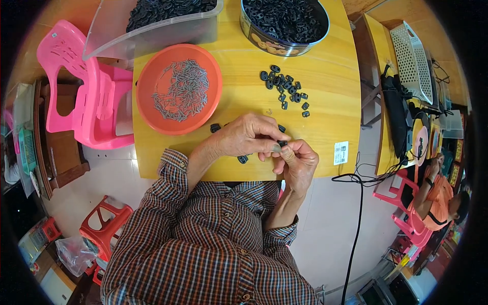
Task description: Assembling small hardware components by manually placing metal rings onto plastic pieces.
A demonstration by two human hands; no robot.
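Close to the table's near edge, my left hand [248, 135] and my right hand [301, 161] meet fingertip to fingertip. Between them they pinch a small black plastic cord lock [283, 144], mostly covered by the fingers. Other black pieces lie beside my left wrist [215, 127] and under that hand [243, 159]. Beyond my hands is a loose cluster of black two-holed cord lock pieces [293, 90]. Left of it, an orange-red bowl [144, 113] holds many thin grey metal springs [184, 90].
A clear plastic bin [178, 31] and a round tin [284, 49], both full of black pieces, stand at the table's far side. A pink chair [86, 101] is at left, red stools [105, 226] behind. A black cable [360, 213] hangs at right; another person [432, 203] sits farther right.
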